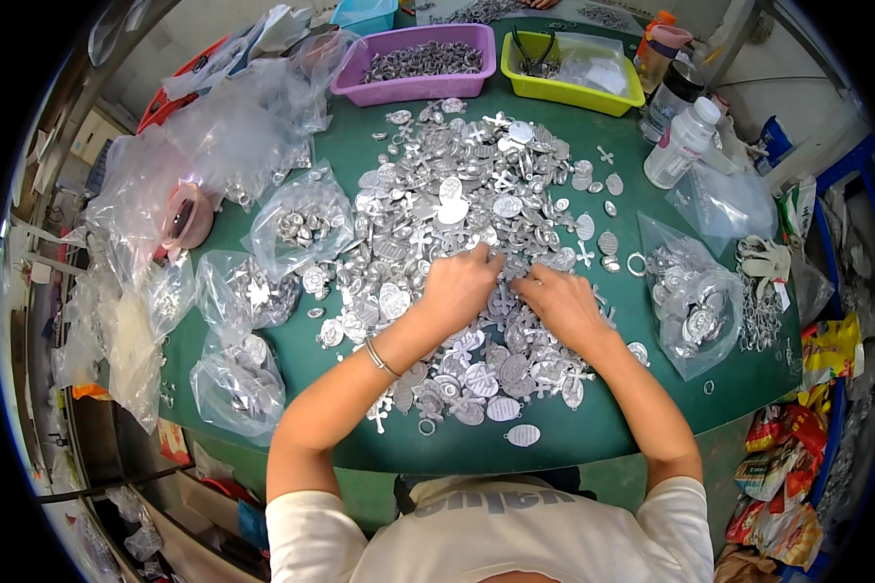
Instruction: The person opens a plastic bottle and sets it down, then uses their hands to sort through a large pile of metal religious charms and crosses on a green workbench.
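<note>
A wide heap of silver-coloured metal pendants (399,219), many of them oval medals and small crosses, spreads over the green table. My left hand (462,287) is in the middle of the heap, its fingers curled down among the pieces. Close beside it, my right hand (559,303) reaches in from the other side with bent, closed fingertips. Whatever lies between the fingers of either hand is too small and hidden to name. A single oval medal (523,435) lies near the table's front edge.
A purple tray (413,92) of small metal parts and a yellow-green tray (574,100) with pliers (533,56) stand at the back. Clear bags of pendants flank the heap, one bag (690,335) at right. A white bottle (681,146) stands at back right.
</note>
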A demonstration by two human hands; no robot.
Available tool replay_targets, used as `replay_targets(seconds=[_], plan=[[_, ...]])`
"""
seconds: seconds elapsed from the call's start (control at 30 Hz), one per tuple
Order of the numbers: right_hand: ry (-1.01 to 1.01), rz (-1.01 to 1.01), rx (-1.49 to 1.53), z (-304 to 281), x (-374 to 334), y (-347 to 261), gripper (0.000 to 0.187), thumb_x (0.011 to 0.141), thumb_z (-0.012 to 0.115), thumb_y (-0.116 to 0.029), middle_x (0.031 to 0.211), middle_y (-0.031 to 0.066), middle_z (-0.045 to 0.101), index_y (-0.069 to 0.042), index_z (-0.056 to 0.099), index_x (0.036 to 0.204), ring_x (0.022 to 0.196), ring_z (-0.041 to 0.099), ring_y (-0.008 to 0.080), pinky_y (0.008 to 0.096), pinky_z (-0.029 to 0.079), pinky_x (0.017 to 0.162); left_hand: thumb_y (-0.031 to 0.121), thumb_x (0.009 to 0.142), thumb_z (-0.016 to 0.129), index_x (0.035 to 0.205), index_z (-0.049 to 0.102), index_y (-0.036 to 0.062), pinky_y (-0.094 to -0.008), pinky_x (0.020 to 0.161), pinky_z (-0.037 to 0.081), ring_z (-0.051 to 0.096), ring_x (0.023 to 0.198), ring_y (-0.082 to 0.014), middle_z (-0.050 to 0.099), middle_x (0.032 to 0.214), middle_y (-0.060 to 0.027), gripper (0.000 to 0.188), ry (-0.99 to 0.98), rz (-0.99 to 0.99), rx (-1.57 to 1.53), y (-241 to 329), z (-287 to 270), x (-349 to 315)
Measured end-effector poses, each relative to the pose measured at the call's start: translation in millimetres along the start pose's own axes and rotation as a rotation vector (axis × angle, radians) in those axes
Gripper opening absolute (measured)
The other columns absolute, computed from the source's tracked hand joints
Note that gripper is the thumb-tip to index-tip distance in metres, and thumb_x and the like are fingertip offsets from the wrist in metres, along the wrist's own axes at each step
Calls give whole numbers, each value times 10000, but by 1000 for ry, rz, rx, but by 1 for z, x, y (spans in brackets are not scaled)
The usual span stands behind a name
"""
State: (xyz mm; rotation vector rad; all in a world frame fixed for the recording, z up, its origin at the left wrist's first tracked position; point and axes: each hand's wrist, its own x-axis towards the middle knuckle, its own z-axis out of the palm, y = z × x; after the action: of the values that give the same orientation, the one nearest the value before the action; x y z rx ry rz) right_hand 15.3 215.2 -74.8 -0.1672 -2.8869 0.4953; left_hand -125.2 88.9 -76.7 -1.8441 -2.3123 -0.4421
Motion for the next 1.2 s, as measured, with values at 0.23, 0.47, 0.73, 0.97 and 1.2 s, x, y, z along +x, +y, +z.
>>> replay_targets(seconds=[0.23, 0.47, 0.73, 0.97, 1.2], plan=[[87, -21, 173, 7, -4, 9, 211, 776, 511, -65, 814, 84, 539, -80, 605, 964, 656, 579, 242, 355, 455, 545, 65, 717, 550, 846, 580, 46, -313, 447, 478, 626, 566, -242, 576, 731, -110, 134, -131, 123, 164, -3, -10, 21], [204, 597, 2030, -8, -22, 32, 148, 869, 527, -177, 828, 63, 536, -41, 554, 922, 557, 435, 128, 210, 291, 387, 60, 742, 523, 903, 558, 75, -381, 506, 481, 602, 583, -294, 566, 753, -102, 166, -60, -82, -93, -16, 0, 21], [167, 513, 1119, -2, -8, 39, 214, 833, 599, -235, 757, 78, 589, -24, 570, 837, 564, 523, 179, 304, 396, 448, 58, 714, 545, 871, 572, 93, -358, 493, 480, 627, 612, -262, 567, 715, -85, 162, -157, 51, 53, -6, -6, 11], [14, 97, -234, 4, 7, 7, 95, 774, 564, -115, 733, 116, 595, -20, 558, 770, 628, 631, 265, 356, 507, 539, 87, 760, 560, 836, 547, 51, -317, 457, 465, 633, 628, -234, 588, 745, -84, 85, -182, 68, 102, -5, -4, 20], [-50, -61, -256, 0, 8, 15, 69, 702, 541, -46, 724, 109, 584, -31, 551, 770, 630, 631, 271, 344, 510, 533, 199, 922, 436, 840, 490, 61, -239, 364, 343, 425, 484, -88, 512, 687, -27, 169, -212, -672, -1595, -4, -24, -3]])
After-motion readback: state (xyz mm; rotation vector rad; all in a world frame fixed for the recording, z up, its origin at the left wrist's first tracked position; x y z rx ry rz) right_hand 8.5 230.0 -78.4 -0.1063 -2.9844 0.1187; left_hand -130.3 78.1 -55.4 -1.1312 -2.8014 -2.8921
